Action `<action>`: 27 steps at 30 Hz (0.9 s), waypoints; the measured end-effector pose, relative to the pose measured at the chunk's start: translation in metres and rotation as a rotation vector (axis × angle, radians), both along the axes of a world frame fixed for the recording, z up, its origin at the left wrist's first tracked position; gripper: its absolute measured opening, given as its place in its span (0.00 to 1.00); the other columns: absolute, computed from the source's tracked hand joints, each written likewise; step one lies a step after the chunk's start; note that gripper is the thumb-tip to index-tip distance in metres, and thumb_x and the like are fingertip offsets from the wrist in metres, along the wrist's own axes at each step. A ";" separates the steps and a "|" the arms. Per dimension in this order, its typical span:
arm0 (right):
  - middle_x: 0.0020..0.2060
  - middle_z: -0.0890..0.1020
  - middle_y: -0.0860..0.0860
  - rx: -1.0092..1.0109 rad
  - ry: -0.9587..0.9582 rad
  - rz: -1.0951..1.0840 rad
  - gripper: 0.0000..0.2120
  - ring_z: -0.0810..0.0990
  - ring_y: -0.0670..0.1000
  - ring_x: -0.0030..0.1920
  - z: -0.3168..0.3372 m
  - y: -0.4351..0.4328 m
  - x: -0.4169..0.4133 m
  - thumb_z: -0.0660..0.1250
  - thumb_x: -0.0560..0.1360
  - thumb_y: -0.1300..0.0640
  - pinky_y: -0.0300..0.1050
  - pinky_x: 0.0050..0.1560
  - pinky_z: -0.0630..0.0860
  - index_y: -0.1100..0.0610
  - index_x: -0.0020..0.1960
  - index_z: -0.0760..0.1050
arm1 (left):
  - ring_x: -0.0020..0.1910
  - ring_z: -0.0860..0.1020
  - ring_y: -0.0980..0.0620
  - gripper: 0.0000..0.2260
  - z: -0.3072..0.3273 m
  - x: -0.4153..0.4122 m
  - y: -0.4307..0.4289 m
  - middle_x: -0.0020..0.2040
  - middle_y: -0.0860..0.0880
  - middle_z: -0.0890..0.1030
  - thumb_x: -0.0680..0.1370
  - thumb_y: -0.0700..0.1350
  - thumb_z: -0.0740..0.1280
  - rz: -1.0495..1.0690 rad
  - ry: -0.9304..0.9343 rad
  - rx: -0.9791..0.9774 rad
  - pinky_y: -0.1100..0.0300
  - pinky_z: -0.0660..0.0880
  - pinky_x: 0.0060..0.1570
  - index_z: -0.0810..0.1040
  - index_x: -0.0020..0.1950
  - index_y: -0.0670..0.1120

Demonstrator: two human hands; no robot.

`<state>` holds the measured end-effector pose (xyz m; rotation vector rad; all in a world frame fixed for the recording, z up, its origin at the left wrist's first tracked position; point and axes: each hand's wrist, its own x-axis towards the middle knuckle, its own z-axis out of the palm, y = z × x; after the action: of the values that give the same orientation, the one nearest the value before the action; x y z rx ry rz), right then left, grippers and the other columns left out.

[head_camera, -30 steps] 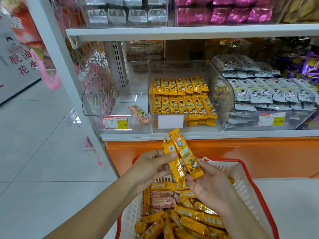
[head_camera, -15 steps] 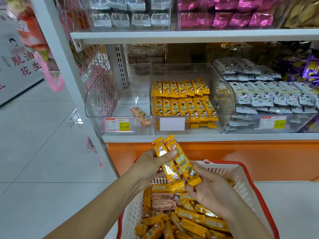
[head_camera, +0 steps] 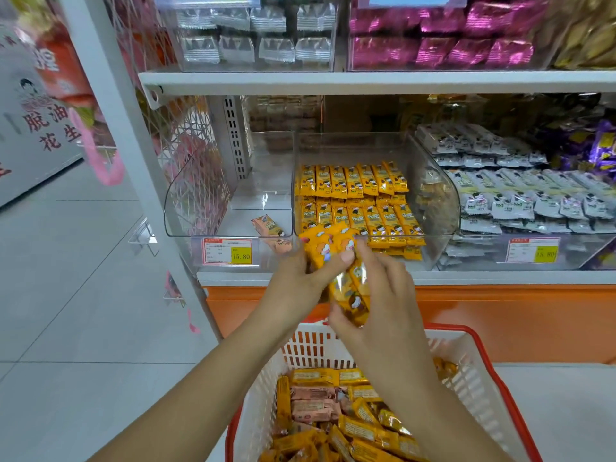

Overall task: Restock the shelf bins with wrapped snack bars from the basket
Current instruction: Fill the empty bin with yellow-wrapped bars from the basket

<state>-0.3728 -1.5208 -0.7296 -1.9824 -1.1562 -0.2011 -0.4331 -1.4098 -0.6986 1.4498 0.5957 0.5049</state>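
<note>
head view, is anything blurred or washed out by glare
Head view: the held yellow bars, the left hand and right hand are softened by motion blur; the binned yellow bars read sharp; reflections haze the clear bin wall; wide-angle distortion tilts the white shelf post.

Pale grey floor tiles (head_camera: pixel 66 328) left of a white shelf upright (head_camera: pixel 110 128); orange base panel (head_camera: pixel 500 315) under the lower shelf (head_camera: pixel 500 277) front edge; grey wall panel (head_camera: pixel 33 128) with red characters far left.
</note>
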 end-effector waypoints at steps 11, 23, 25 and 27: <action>0.58 0.71 0.51 -0.008 0.338 -0.109 0.22 0.76 0.49 0.46 0.062 0.068 0.084 0.68 0.72 0.53 0.43 0.41 0.67 0.43 0.64 0.71 | 0.68 0.69 0.46 0.18 0.017 0.007 0.045 0.68 0.43 0.72 0.82 0.41 0.56 0.337 0.381 0.692 0.59 0.65 0.63 0.68 0.72 0.43; 0.66 0.68 0.57 -0.332 0.296 -0.164 0.20 0.70 0.60 0.64 0.035 0.149 0.075 0.65 0.78 0.48 0.53 0.61 0.73 0.49 0.69 0.70 | 0.59 0.76 0.45 0.17 0.011 0.002 0.042 0.61 0.41 0.79 0.81 0.36 0.55 0.312 0.355 0.803 0.60 0.71 0.56 0.74 0.68 0.44; 0.70 0.66 0.57 -0.369 0.335 -0.079 0.21 0.71 0.60 0.65 0.038 0.152 0.077 0.63 0.79 0.48 0.54 0.63 0.72 0.51 0.71 0.69 | 0.58 0.77 0.45 0.18 0.009 0.002 0.046 0.62 0.41 0.78 0.81 0.37 0.55 0.304 0.353 0.805 0.57 0.72 0.57 0.71 0.70 0.46; 0.73 0.62 0.56 -0.445 0.319 0.014 0.24 0.69 0.59 0.68 0.042 0.147 0.080 0.64 0.79 0.53 0.51 0.64 0.70 0.52 0.74 0.65 | 0.58 0.77 0.44 0.19 0.008 0.001 0.047 0.62 0.41 0.78 0.81 0.37 0.55 0.287 0.345 0.806 0.57 0.73 0.56 0.70 0.71 0.46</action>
<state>-0.2932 -1.3740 -0.6878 -2.2810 -1.0667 0.4015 -0.4317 -1.3632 -0.6905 2.2584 0.9448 0.7794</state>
